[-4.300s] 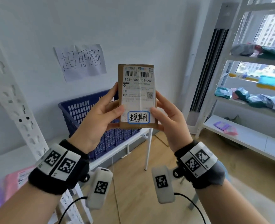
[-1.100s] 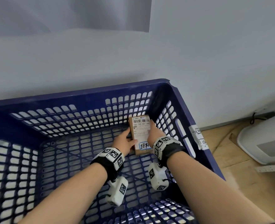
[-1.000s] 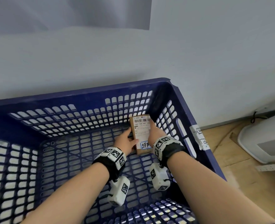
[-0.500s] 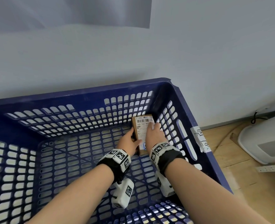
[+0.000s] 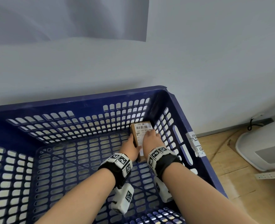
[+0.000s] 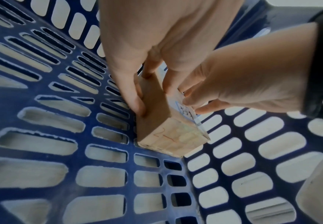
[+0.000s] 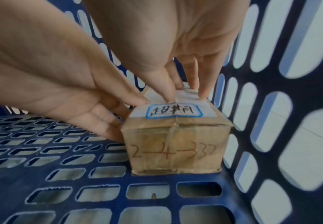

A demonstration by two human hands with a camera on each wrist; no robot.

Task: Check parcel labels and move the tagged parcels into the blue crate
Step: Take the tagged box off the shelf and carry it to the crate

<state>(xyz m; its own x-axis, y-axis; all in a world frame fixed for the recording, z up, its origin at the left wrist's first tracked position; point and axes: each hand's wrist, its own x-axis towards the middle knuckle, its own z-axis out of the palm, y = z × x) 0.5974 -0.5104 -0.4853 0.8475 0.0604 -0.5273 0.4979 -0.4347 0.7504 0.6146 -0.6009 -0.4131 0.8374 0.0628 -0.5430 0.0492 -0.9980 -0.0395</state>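
Down in the blue crate (image 5: pixel 78 101), has both arms stretched to the far right corner. Has the brown parcel (image 5: pixel 141 129) lying flat there on the slotted floor, one long side close against the right wall, printed shipping label (image 5: pixel 143 126) facing up. Presses on the top face with the right hand (image 5: pixel 150 139), fingers straight and close together, thumb laid flat beside them, curled around nothing. Touches the parcel's left side with the left hand (image 5: pixel 130 147), fingers fairly straight and together along the cardboard, thumb resting over the top edge near the blue-bordered tag (image 7: pixel 174 111); looks like light contact rather than a firm pinch. Shows, in the right wrist view, handwritten characters on that tag at the near end of the top face, and red handwritten digits on the near end face. Wears black wristbands (image 5: pixel 119 160) with square-coded markers. Beyond the crate: a pale wall with a sheet of paper (image 5: pixel 68 18) hanging, a taped paper strip (image 5: pixel 195 146) on the crate's right rim, wooden floor (image 5: pixel 222 167) to the right, a white appliance (image 5: pixel 263 147) on it.
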